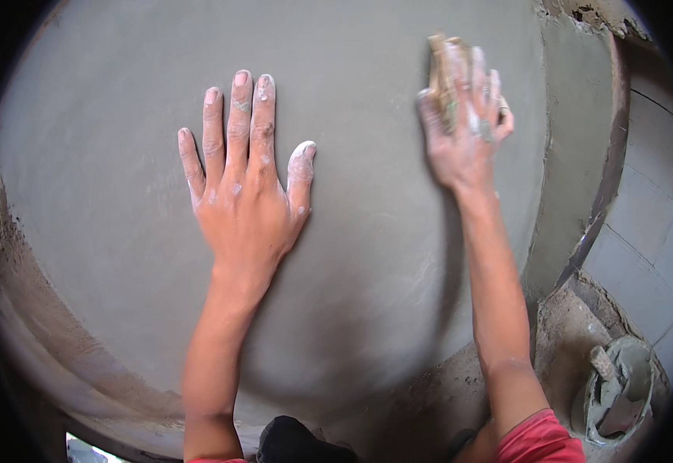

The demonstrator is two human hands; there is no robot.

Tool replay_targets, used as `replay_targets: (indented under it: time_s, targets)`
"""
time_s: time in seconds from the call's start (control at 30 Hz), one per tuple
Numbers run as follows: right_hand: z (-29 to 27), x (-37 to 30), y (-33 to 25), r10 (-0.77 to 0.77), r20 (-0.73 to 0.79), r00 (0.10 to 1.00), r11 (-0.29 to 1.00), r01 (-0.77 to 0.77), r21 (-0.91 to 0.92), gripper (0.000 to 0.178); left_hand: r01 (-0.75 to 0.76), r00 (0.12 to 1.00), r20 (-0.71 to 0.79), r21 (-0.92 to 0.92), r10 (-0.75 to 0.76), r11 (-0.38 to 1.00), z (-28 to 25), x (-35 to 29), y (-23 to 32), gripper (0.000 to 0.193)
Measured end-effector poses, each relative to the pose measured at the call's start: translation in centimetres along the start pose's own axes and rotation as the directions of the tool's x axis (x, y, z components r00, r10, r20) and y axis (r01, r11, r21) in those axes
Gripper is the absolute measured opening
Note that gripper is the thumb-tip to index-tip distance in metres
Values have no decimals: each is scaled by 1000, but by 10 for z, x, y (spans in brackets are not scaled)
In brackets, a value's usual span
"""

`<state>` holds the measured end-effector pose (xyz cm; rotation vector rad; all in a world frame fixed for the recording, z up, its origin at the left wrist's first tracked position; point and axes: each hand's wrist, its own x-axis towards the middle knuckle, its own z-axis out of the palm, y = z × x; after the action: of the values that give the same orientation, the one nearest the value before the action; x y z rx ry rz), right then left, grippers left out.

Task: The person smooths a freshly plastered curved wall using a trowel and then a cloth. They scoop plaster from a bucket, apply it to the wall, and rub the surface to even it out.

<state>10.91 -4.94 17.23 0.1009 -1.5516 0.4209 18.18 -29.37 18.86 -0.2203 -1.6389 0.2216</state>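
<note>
A broad grey surface of smooth cement plaster (pixel 367 185) fills most of the view. Flat against it on the left lies my left hand (pixel 244 177), its fingers stretched and spread, with nothing in it. Farther right, my right hand (pixel 464 147) presses a tan sponge (pixel 439 69) to the plaster, fingers curled over it. That hand is slightly blurred, and much of the sponge is hidden under it. Pale cement smears coat the fingers of both hands.
A cement-caked bucket (pixel 577 413) at the lower right holds a trowel (pixel 605 363), its handle leaning on the rim. A plastered edge strip (pixel 572 139) runs down the right side, beside pale tiles (pixel 645 208). Rough brown ground (pixel 50 309) borders the lower left.
</note>
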Motion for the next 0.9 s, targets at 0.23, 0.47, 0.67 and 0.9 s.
replay_targets:
  time_s: [0.23,0.47,0.67,0.9]
  targets:
    - [18,-67,63,145,4,989,989,-145,-11,76,70,996,-44,-17,-71,997,1,-4,-9,68]
    - [-1,-60,-43,-346,191,919,936,352,4,78,109,991,-78,-40,-111,993,1,-7,-17,68]
    - [24,27,-16,-188,-35,981,982,187,-38,71,61,997,-36,-36,-62,998,-4,-8,-30,69]
    - [9,-43,-6,116,46,992,993,-117,33,82,62,994,-85,-75,-68,995,1,-15,-32,67]
